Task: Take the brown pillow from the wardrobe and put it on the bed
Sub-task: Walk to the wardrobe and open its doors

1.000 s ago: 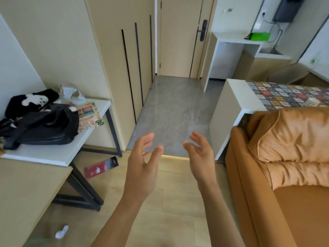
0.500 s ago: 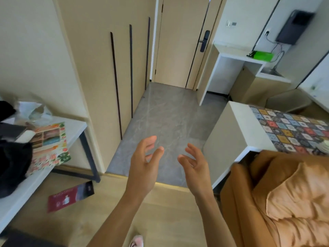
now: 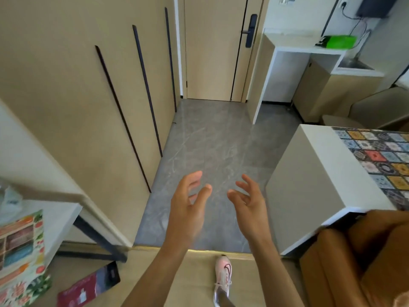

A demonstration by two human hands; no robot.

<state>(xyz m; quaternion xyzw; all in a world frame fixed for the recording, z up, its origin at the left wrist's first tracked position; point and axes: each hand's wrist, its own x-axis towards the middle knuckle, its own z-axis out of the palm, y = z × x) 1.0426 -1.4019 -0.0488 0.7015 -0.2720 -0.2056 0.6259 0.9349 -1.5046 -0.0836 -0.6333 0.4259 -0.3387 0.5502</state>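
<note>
Brown pillow not in view; presumably behind closed wardrobe doors (image 3: 93, 103) at left. Left hand (image 3: 188, 209) and right hand (image 3: 250, 204) each with loose, spread grip, holding nothing. Pillow likely light, soft, bulky: take both sides, two-handed.

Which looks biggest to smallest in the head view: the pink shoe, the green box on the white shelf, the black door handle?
1. Pink shoe, though nearness to the camera inflates it.
2. Green box.
3. Black door handle, narrower, roughly similar.
</note>
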